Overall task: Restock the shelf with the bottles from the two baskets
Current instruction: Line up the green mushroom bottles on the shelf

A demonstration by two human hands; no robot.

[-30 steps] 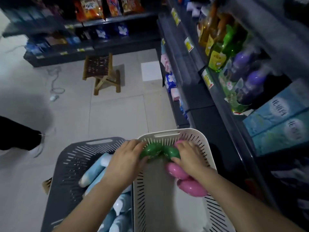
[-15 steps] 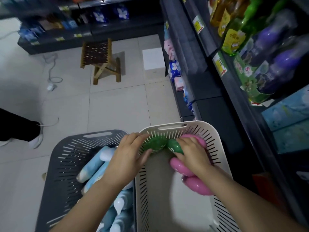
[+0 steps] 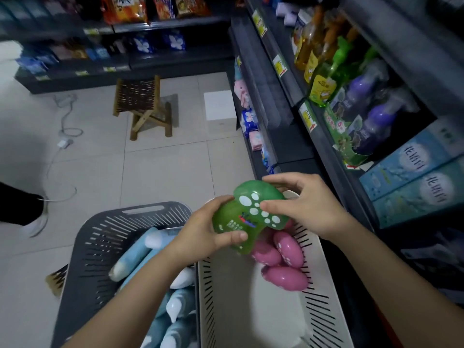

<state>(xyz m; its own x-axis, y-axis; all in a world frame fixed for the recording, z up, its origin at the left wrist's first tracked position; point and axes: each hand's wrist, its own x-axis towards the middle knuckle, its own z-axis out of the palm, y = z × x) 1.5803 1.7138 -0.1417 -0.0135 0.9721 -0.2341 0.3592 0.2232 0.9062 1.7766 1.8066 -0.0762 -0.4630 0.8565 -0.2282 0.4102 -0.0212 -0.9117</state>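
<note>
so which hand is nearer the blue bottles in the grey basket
Left. The left hand is just beside the blue bottles; right hand is farther, over the white basket.

left hand [image 3: 208,234], right hand [image 3: 306,204] — fingers curled (both grip green bottle [image 3: 233,218])

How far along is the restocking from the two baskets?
Done: hard to tell; the shelf holds purple bottles. In hand: the left hand and right hand grip a green bottle above the white basket. Left: pink bottles in that basket and many blue bottles in the grey basket.
</note>
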